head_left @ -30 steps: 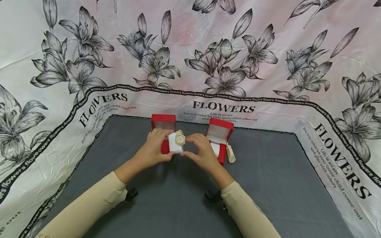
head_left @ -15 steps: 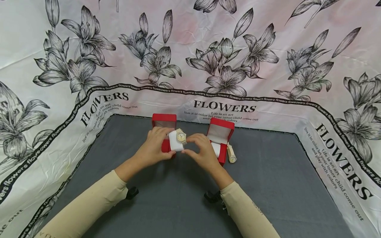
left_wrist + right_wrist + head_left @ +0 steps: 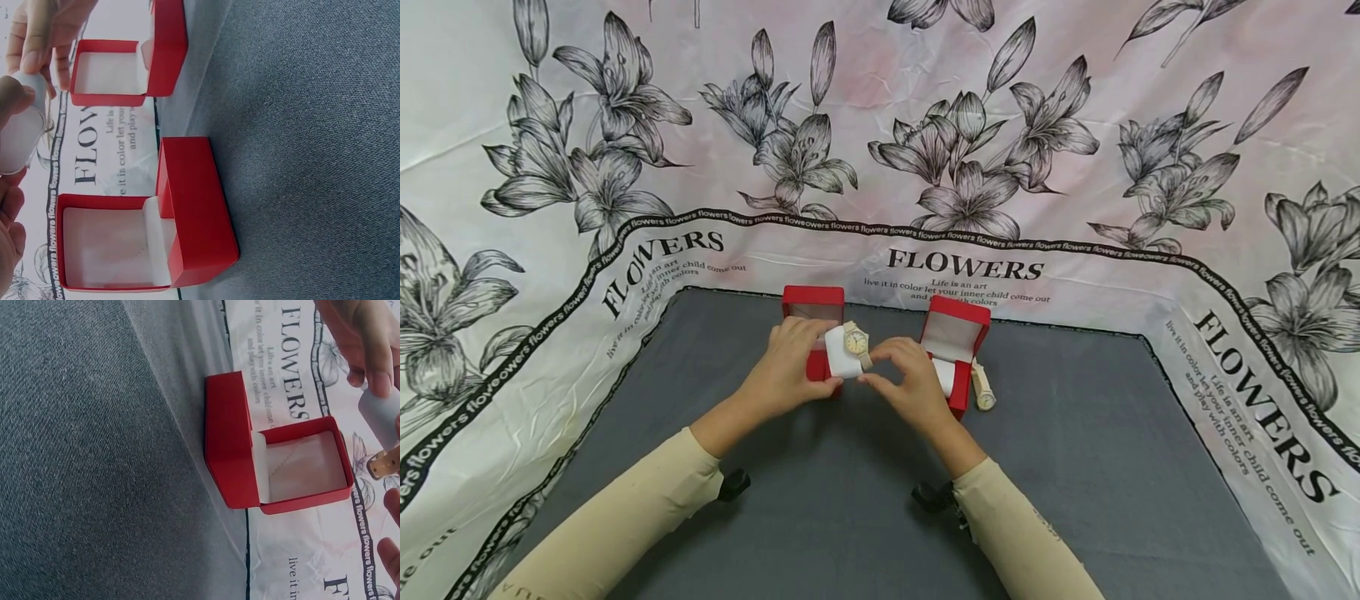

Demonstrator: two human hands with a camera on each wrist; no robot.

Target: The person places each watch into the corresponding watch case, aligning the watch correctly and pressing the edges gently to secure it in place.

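Observation:
In the head view my left hand [image 3: 784, 367] holds a white watch cushion [image 3: 841, 360] between thumb and fingers, raised in front of the left red box [image 3: 813, 296]. A cream-strapped watch [image 3: 855, 342] with a pale dial lies against the cushion's right side. My right hand [image 3: 913, 379] pinches the watch strap at its lower right. The right wrist view shows the loose strap end [image 3: 384, 464] with its holes, sticking out beside the cushion [image 3: 378, 415]. From the left wrist view the cushion [image 3: 22, 137] appears end on, with fingers of both hands around it.
A second red box [image 3: 957, 312], lid up, stands to the right with a white cushion [image 3: 943, 375] inside. Another cream-strapped watch [image 3: 983, 392] lies beside it on the grey cloth [image 3: 1075, 467]. A flower-printed sheet [image 3: 955, 192] rises behind.
The cushion and watch have risen slightly and tilted a little. My right fingers have shifted slightly along the strap; both boxes and the other watch stay put.

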